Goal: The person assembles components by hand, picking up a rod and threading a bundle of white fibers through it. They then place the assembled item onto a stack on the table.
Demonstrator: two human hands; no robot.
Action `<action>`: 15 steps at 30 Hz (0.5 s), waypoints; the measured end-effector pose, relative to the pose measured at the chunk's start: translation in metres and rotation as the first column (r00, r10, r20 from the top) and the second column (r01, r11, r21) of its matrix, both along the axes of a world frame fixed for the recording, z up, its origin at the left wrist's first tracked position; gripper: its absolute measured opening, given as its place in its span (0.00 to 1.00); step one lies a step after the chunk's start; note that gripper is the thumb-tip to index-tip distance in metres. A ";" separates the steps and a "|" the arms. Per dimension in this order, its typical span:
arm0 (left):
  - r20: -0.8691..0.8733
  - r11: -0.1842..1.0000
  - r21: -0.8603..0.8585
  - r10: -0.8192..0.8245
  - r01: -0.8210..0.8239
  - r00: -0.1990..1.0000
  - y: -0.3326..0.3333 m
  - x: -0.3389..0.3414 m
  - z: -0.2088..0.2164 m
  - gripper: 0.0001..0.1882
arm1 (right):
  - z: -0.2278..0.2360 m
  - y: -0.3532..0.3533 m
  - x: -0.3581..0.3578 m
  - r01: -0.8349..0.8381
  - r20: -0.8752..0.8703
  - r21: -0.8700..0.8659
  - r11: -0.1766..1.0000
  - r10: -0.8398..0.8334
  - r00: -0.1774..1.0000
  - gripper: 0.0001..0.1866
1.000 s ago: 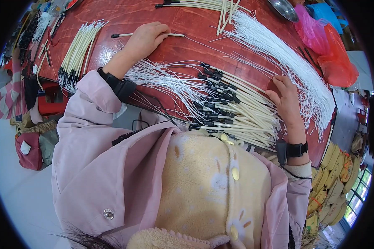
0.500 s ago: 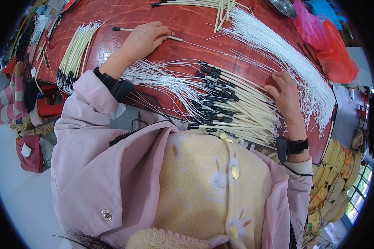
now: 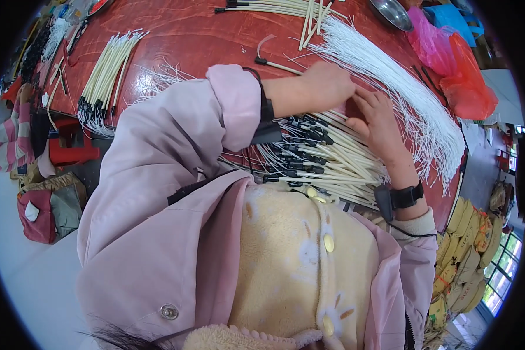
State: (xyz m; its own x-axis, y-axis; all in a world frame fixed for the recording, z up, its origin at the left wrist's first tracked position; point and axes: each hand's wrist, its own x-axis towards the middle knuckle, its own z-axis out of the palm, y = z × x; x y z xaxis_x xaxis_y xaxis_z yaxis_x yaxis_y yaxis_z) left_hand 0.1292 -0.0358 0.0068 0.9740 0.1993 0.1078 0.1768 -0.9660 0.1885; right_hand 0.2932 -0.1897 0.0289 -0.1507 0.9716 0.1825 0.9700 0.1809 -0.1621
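My left hand (image 3: 326, 86) is closed around a thin cream tube (image 3: 283, 67) with a black end piece, which sticks out toward the left. Its fingertips meet the fingers of my right hand (image 3: 382, 125). The right fingers are bent, the thumb a little apart from them; whatever lies between them is too small or hidden. Below both hands lies a thick pile of cream tubes (image 3: 350, 160) with black ends and white cords, partly covered by my left forearm. Just right of my right hand spreads a long bundle of white cords (image 3: 402, 93).
A smaller bundle of tubes (image 3: 108, 73) lies on the left of the red table (image 3: 181, 35). More tubes (image 3: 274, 7) lie at the far edge. A metal bowl (image 3: 394, 13), pink and red plastic bags (image 3: 466, 81) and a blue container (image 3: 455, 23) stand at the far right.
My left hand has moved right across the table with the tube, from the left side to my right hand. The right hand has shifted slightly left, and the two now meet.
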 end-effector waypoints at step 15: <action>-0.002 0.728 -0.085 0.682 -0.680 0.731 0.080 -0.090 -0.003 0.19 | 0.005 0.044 -0.020 -0.081 -0.037 0.141 0.987 0.087 0.996 0.14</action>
